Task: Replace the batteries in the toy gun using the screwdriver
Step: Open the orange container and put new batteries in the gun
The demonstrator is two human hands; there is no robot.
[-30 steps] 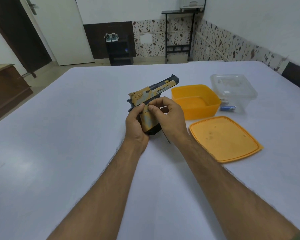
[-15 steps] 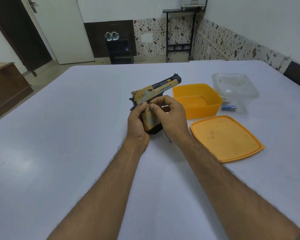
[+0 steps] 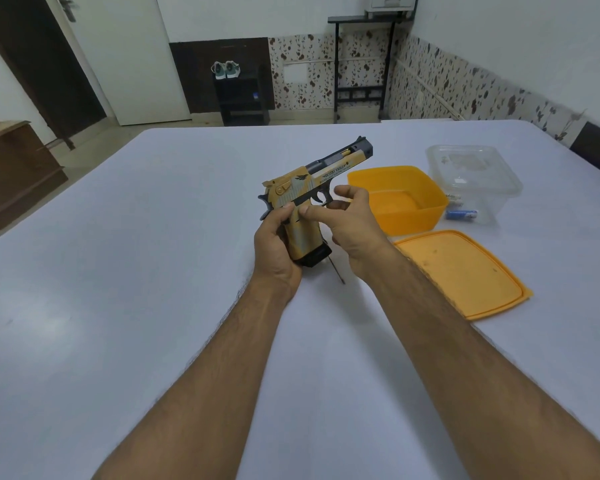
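A yellow-and-grey plastic toy pistol (image 3: 312, 188) with a black magazine base is held above the white table (image 3: 118, 271). The left hand (image 3: 274, 247) grips its handle; the right hand (image 3: 350, 223), fingers curled, pinches a thin screwdriver (image 3: 336, 271) and touches the grip.

walls: plain white up top, a speckled brown-and-white tile band (image 3: 326, 77) along the bottom
door: white door (image 3: 125, 57), left of a dark panel
furniture: low black shelf (image 3: 241, 98) with shoes (image 3: 225, 70) on it, tall black stand (image 3: 361, 64), wooden cabinet (image 3: 11, 174) far left
floor: pale beige
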